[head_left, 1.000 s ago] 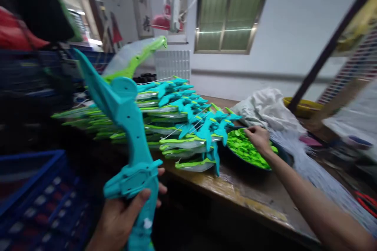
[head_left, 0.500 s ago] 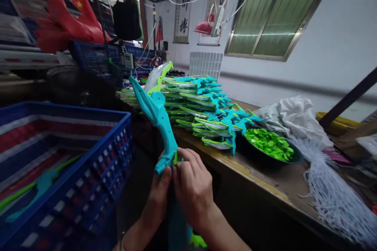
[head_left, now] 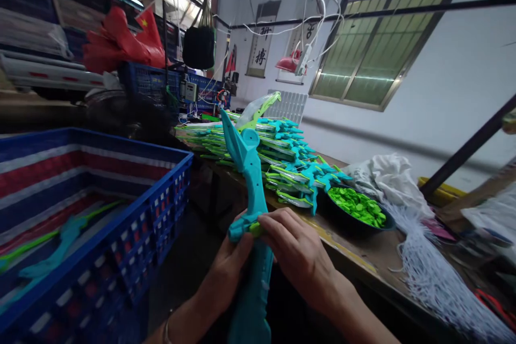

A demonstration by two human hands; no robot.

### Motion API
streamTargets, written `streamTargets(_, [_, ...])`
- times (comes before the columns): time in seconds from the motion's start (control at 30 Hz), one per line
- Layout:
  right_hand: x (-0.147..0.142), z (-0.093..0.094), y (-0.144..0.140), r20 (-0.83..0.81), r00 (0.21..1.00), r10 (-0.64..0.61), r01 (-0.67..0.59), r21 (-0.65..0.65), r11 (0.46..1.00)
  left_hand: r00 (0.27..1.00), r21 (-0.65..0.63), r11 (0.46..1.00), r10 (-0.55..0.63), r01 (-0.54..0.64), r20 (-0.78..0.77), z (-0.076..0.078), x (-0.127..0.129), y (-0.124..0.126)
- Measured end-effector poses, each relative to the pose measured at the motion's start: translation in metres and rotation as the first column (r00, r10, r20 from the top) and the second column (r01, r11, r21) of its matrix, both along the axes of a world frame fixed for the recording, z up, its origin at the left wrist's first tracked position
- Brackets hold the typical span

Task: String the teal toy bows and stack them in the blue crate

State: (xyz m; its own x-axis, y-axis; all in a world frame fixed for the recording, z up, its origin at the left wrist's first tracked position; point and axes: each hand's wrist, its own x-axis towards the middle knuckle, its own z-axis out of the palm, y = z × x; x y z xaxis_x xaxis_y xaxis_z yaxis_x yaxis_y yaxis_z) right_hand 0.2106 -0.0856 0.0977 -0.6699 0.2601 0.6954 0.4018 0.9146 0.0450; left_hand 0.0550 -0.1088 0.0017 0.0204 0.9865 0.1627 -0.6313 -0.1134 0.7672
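Observation:
I hold a teal plastic toy bow (head_left: 253, 193) upright in front of me. My left hand (head_left: 229, 260) grips its middle from below and behind. Fingers of my right hand (head_left: 296, 250) pinch a small lime-green piece (head_left: 255, 228) against the bow's grip. A stack of finished teal and green bows (head_left: 278, 158) lies on the wooden table (head_left: 355, 258) behind. A dark bowl (head_left: 355, 224) full of small green pieces sits right of the stack.
A blue plastic crate (head_left: 133, 226) stands at my left with a bow inside. A bundle of white strings (head_left: 435, 279) and a white bag (head_left: 389, 177) lie on the table's right side. Shelves with crates and red items fill the back left.
My right hand left the bowl of green pieces and came to the bow's grip with a green piece. The view swung left and the bow now stands more upright.

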Motion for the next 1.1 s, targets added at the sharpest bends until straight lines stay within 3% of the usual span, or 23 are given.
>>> streamTargets(0.2, [0.003, -0.009, -0.006, -0.134, 0.989, 0.055, -0.045, 0.076, 0.996, 0.975, 0.05, 0.983, -0.184, 0.179, 0.121, 0.005, -0.004, -0.007])
streamTargets(0.33, [0.012, -0.014, -0.001, -0.143, 0.987, 0.068, -0.06, 0.061, 0.996, 0.974, 0.037, 0.98, -0.197, 0.194, 0.116, 0.011, 0.0, -0.001])
streamTargets(0.43, [0.022, -0.019, 0.006, -0.137, 0.988, 0.065, -0.059, 0.049, 0.997, 0.97, 0.044, 0.976, -0.217, 0.213, 0.111, 0.008, 0.007, 0.008])
streamTargets(0.63, [0.034, -0.025, 0.012, -0.167, 0.985, -0.043, 0.03, -0.079, 0.996, 0.975, -0.016, 0.975, -0.22, 0.22, -0.025, -0.007, 0.015, 0.02])
streamTargets(0.8, [0.03, -0.028, 0.019, -0.181, 0.977, -0.116, 0.084, -0.175, 0.981, 0.973, -0.013, 0.981, -0.194, 0.194, -0.127, -0.001, 0.015, 0.037])
streamTargets(0.9, [0.028, -0.03, 0.034, -0.271, 0.945, -0.182, 0.099, -0.295, 0.951, 0.955, -0.021, 0.983, -0.182, 0.182, -0.235, 0.004, 0.009, 0.053])
streamTargets(0.97, [0.029, -0.029, 0.051, -0.328, 0.911, -0.25, 0.081, -0.453, 0.888, 0.933, -0.044, 0.986, -0.165, 0.159, -0.321, 0.007, 0.004, 0.064])
streamTargets(1.0, [0.03, -0.027, 0.061, -0.332, 0.904, -0.27, 0.036, -0.569, 0.821, 0.918, -0.053, 0.986, -0.164, 0.156, -0.36, 0.009, 0.002, 0.069])
streamTargets(1.03, [0.031, -0.026, 0.071, -0.314, 0.912, -0.265, -0.039, -0.709, 0.704, 0.901, -0.057, 0.985, -0.173, 0.164, -0.397, 0.01, 0.0, 0.073])
streamTargets(1.07, [0.033, -0.024, 0.081, -0.288, 0.93, -0.23, -0.131, -0.842, 0.524, 0.882, -0.055, 0.982, -0.187, 0.181, -0.432, 0.012, -0.002, 0.077])
streamTargets(1.1, [0.034, -0.023, 0.091, -0.272, 0.946, -0.178, -0.211, -0.93, 0.3, 0.862, -0.052, 0.979, -0.196, 0.195, -0.467, 0.013, -0.004, 0.081])
